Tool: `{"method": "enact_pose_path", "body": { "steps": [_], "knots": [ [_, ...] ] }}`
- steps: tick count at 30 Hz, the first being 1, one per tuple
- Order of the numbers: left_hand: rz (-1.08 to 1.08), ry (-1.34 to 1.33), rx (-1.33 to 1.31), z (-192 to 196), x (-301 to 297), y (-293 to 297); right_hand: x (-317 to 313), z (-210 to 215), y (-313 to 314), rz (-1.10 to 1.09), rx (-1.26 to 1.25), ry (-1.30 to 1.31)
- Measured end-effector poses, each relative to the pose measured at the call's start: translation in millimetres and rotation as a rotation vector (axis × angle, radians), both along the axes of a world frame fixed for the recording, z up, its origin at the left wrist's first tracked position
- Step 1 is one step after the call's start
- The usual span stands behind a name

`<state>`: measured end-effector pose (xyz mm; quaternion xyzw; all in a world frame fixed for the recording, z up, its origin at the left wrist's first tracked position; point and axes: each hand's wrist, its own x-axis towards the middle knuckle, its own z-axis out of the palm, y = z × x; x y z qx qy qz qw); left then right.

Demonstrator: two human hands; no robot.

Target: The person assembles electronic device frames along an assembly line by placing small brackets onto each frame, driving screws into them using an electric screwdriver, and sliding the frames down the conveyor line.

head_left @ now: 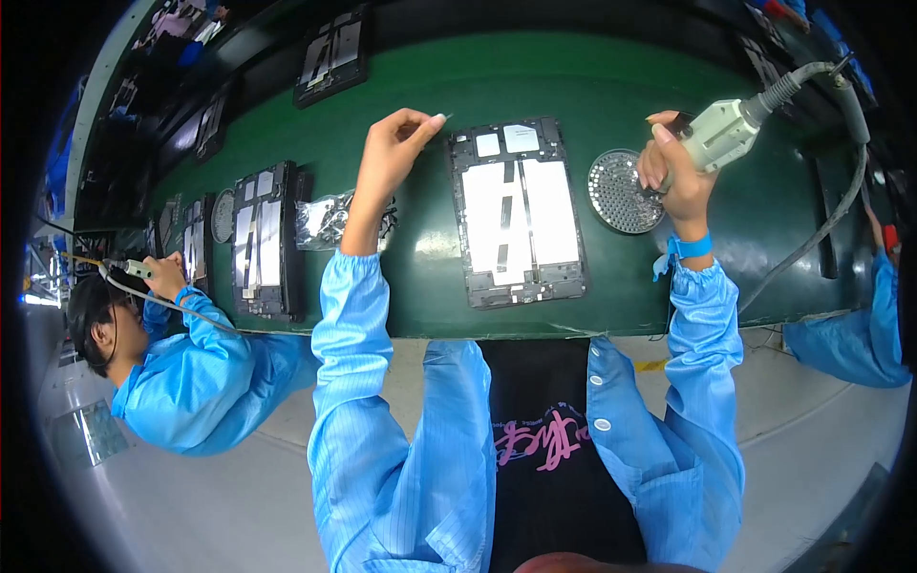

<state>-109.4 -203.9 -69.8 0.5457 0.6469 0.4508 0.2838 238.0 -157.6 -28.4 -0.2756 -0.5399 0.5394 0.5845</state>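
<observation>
An opened tablet (521, 215) lies flat on the green bench, its pale battery panels and black frame exposed. Beyond its far left corner, my left hand (396, 143) is raised with thumb and forefinger pinched together. A small thin bit shows at those fingertips, too small to name. My right hand (678, 177) grips a pale electric screwdriver (721, 134), its cable running off to the right. Below that hand sits a round metal screw tray (623, 196) with a grid of small holes. The screwdriver's tip is hidden by my fingers.
Left of my left forearm lies a clear plastic bag (323, 222) of small dark parts. Tablets (263, 239) are stacked further left, and another tablet (331, 55) lies at the back. A co-worker (196, 353) in blue works at left; a blue sleeve (845, 334) shows at right.
</observation>
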Motion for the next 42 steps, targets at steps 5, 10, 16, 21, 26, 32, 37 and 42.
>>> {"method": "enact_pose_path", "body": {
  "steps": [5, 10, 16, 21, 26, 32, 37, 42],
  "knots": [
    [-0.036, -0.018, -0.064, -23.1, 9.2, 21.4, 1.8, -2.3, -0.1, -0.021, -0.011, 0.008],
    [-0.032, -0.05, 0.068, -32.1, 6.3, 22.6, 4.8, -3.3, 2.6, -0.004, 0.002, 0.012],
    [0.035, 0.212, -0.079, -16.1, 19.9, 16.4, 5.9, -2.9, 3.6, -0.007, 0.048, 0.006],
    [0.045, 0.311, 0.115, -27.1, 24.3, 7.5, 5.3, -2.1, 4.6, -0.01, 0.048, 0.002],
    [-0.062, 0.159, 0.138, -30.0, 19.1, 5.1, -2.7, -0.3, 8.9, 0.002, 0.031, -0.001],
    [-0.08, 0.114, 0.074, -33.4, 12.7, -3.2, -31.4, -0.6, 20.3, 0.099, -0.015, 0.012],
    [0.062, -0.016, 0.048, -27.5, 16.1, -7.8, -96.5, 13.7, 27.5, 0.213, -0.115, -0.008],
    [-0.035, -0.097, 0.072, -35.3, 3.9, -3.3, -171.1, 21.3, 40.0, 0.342, -0.089, -0.134]
  ]
}}
